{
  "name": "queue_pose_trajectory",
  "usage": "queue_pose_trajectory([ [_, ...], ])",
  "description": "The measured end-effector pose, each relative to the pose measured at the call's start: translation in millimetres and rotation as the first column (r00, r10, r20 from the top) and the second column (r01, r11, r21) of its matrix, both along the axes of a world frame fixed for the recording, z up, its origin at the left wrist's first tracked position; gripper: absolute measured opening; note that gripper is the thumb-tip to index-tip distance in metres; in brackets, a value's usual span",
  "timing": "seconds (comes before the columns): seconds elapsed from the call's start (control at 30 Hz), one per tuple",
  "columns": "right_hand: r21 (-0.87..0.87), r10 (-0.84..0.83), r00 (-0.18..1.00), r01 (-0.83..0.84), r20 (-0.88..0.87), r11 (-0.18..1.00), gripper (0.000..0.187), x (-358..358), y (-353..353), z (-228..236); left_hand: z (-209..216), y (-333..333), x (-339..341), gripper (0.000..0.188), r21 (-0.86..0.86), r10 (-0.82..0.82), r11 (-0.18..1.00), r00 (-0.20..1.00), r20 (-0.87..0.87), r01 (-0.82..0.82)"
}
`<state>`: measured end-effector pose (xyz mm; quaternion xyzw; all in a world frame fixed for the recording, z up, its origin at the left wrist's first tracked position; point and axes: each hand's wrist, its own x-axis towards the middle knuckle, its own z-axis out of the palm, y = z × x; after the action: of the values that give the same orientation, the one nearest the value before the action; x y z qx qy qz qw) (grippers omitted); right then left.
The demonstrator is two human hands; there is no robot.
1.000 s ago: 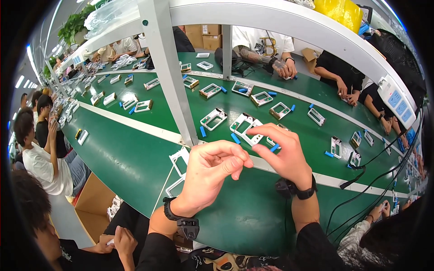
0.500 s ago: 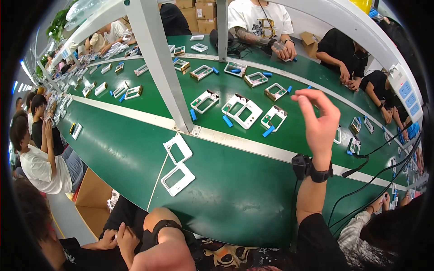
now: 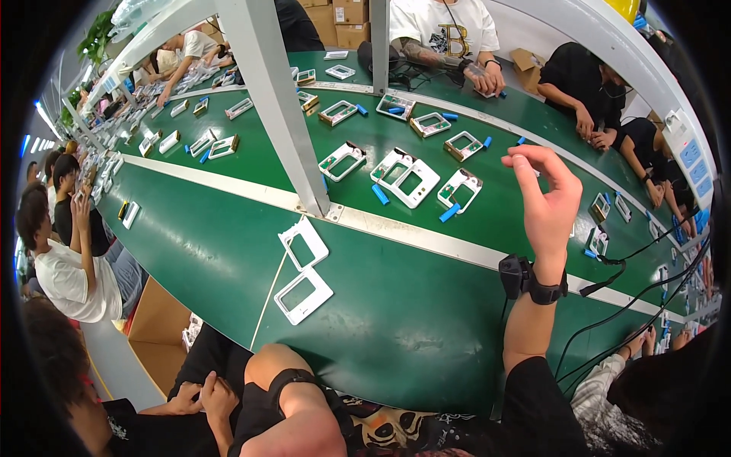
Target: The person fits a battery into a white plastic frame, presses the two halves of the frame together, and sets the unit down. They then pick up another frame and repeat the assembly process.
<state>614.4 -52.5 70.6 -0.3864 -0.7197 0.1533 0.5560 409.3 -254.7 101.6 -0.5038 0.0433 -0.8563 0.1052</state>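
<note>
My right hand (image 3: 550, 199) is raised above the green bench at the right. Its fingers curl round, with the tips drawn close to the thumb, and nothing shows between them. A black strap with a small device (image 3: 533, 280) circles that wrist. My left hand (image 3: 301, 438) is at the lower edge, its wrist in a black strap (image 3: 288, 378); its fingers are hidden. Two white plastic frames (image 3: 303, 295) lie on the near bench, left of centre. Beyond the pale strip, nearest my right hand, sit a white housing (image 3: 470, 177) and a blue cylinder (image 3: 449, 212).
A grey post (image 3: 278, 99) rises from the pale strip (image 3: 411, 231). Several open housings (image 3: 411, 190) and blue cylinders lie across the far bench. Black cables (image 3: 609, 335) hang at the right by a socket strip (image 3: 691, 160). Co-workers sit around, one (image 3: 183, 404) close on my left.
The view has shifted slightly. My right hand stays raised in much the same pose, and my left arm shows a little further right. The two white frames lie as before.
</note>
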Motion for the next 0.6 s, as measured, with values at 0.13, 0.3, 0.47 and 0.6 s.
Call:
queue_pose_trajectory([
  [0.13,-0.005,0.001,1.000,-0.001,0.001,1.000,0.013,4.4,-0.5,-0.9,3.2,5.5,6.9,0.023,0.052,0.032,0.998,0.999,0.006,-0.032],
  [0.3,0.000,0.000,0.999,0.000,0.032,1.000,0.012,10.4,-0.9,-1.8,5.7,8.4,13.9,0.023,0.117,0.073,0.990,0.997,0.017,-0.074],
  [0.47,-0.012,0.006,0.999,-0.005,0.047,1.000,0.012,13.3,-0.3,-0.9,5.0,9.7,15.6,0.023,0.172,0.116,0.978,0.992,0.043,-0.121],
  [0.6,-0.006,0.037,0.993,-0.037,0.116,0.999,0.011,6.0,-5.5,-0.5,2.7,5.1,21.4,0.023,0.206,0.152,0.965,0.986,0.073,-0.164],
])
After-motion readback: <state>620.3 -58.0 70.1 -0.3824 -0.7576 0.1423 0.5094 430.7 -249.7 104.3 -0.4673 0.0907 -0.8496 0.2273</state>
